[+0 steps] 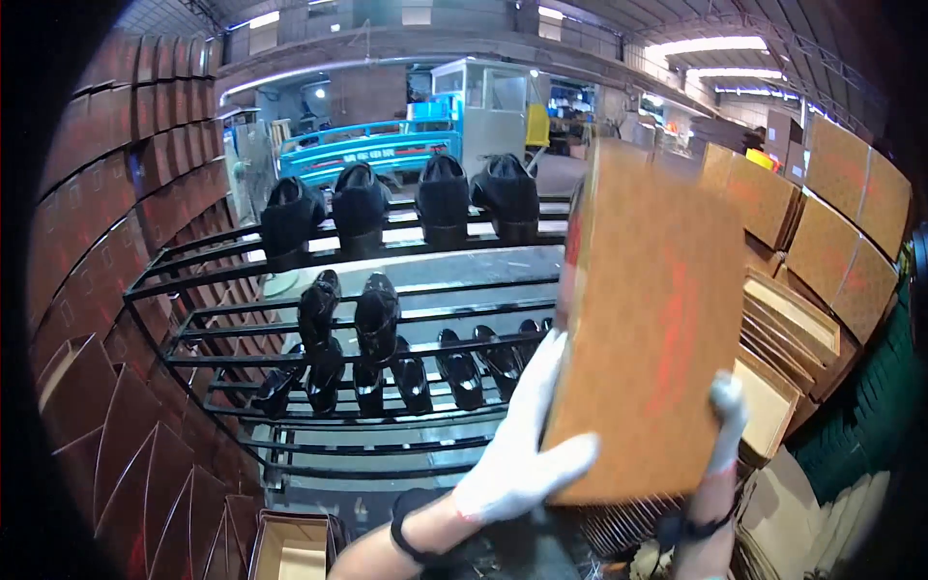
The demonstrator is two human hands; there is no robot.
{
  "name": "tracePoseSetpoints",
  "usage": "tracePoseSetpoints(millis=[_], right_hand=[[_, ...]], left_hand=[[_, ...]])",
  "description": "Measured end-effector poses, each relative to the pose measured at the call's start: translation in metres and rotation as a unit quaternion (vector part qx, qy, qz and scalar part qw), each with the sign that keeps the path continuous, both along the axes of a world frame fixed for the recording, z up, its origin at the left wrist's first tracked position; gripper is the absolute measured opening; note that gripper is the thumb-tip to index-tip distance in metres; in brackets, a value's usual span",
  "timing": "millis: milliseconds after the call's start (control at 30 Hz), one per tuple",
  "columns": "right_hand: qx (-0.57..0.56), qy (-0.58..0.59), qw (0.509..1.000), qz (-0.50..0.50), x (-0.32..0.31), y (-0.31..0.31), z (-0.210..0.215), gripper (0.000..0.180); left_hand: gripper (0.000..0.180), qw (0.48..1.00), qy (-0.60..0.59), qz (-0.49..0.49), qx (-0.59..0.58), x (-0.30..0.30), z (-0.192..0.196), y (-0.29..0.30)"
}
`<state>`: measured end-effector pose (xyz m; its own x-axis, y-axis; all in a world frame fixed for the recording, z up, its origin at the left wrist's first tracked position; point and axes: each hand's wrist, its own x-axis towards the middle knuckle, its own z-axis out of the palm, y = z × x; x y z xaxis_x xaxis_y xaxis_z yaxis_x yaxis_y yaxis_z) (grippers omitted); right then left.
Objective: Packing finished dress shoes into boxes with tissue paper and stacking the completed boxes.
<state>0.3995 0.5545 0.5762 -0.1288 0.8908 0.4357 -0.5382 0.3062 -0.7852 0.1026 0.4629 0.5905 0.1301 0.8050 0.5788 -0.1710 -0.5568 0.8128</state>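
A brown box is held up here, right of centre, in front of the rack, stood on end and leaning a little, its upper end blurred. It is clasped between two white-gloved hands! By the left hand the lower left edge is gripped: the thumb is laid across the broad face, the fingers are stretched up along the side. By the right hand the opposite edge is held, low down; its thumb end can be seen, but how the other fingers are set behind the box cannot be told. Red marks are borne on the face, and a dark band is worn on each wrist.

Over to the rack, black-framed and tiered: four dark shoes are lined up along the top, a glossy black pair is propped below, and more shoes are ranged lower down, partly hidden by the box and the left hand. On the left, reddish-brown cartons are piled high, and an open box is seen at the bottom edge. On the right, tan cartons are stacked above shallow open trays. Behind it all, a blue truck is parked.
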Motion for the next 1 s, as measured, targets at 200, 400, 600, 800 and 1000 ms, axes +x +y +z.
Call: tracePoseSetpoints(millis=[200,400,600,800,1000], right_hand=[[-0.086,-0.015,0.993,0.08,-0.037,0.186,0.157,0.048],[-0.116,-0.074,0.987,-0.078,-0.042,0.251,0.152,0.073],[0.075,-0.062,0.935,-0.34,-0.039,0.316,0.108,0.062],[0.054,-0.023,0.96,-0.275,-0.143,0.164,0.002,0.07],[0.03,-0.222,0.974,-0.035,-0.183,-0.002,-0.125,0.05]], left_hand=[[0.09,0.994,-0.086,0.063,0.02,-0.002,0.136,0.187],[0.074,0.952,0.045,0.287,0.096,0.021,0.118,0.251],[0.069,0.887,0.254,0.338,0.185,0.01,0.069,0.186],[0.082,0.714,0.496,0.467,-0.159,-0.053,-0.143,-0.112],[0.037,0.391,0.58,0.574,-0.425,-0.095,-0.26,-0.311]])
